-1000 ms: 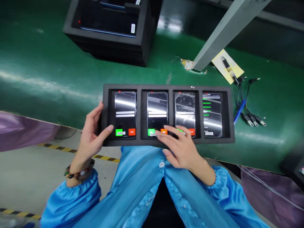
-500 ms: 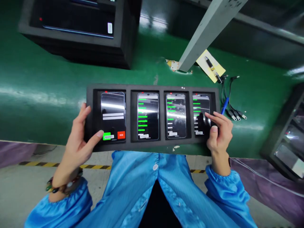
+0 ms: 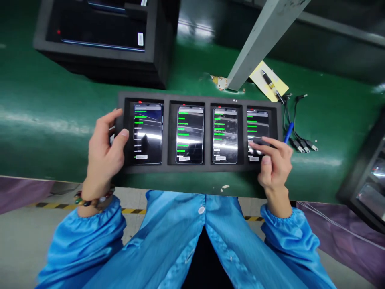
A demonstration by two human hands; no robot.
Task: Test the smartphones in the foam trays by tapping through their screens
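Note:
A long black foam tray (image 3: pixel 186 168) lies on the green table, with several phones in separate compartments. My left hand (image 3: pixel 106 146) grips the tray's left end, thumb on top, beside the leftmost phone (image 3: pixel 148 134), whose screen shows green and white lines. Similar lines show on the phone (image 3: pixel 190 134) and the phone (image 3: pixel 225 134) in the middle. Over the rightmost phone (image 3: pixel 257 120) my right hand (image 3: pixel 275 162) has its fingers apart, fingertips at the screen; whether they touch it cannot be made out. It holds nothing.
Stacked black foam trays (image 3: pixel 153 60) stand at the back left. A grey metal post (image 3: pixel 255 44) rises behind the tray. Right of it are yellow paper (image 3: pixel 278 84), a black pen (image 3: pixel 270 85), a blue pen (image 3: pixel 288 132) and cables (image 3: pixel 300 146). Another tray (image 3: pixel 357 176) sits far right.
The tray has shifted away from the table's front edge. My left thumb has left the leftmost phone, whose screen changed from coloured buttons to a list. My right fingers have moved inward over the rightmost phone.

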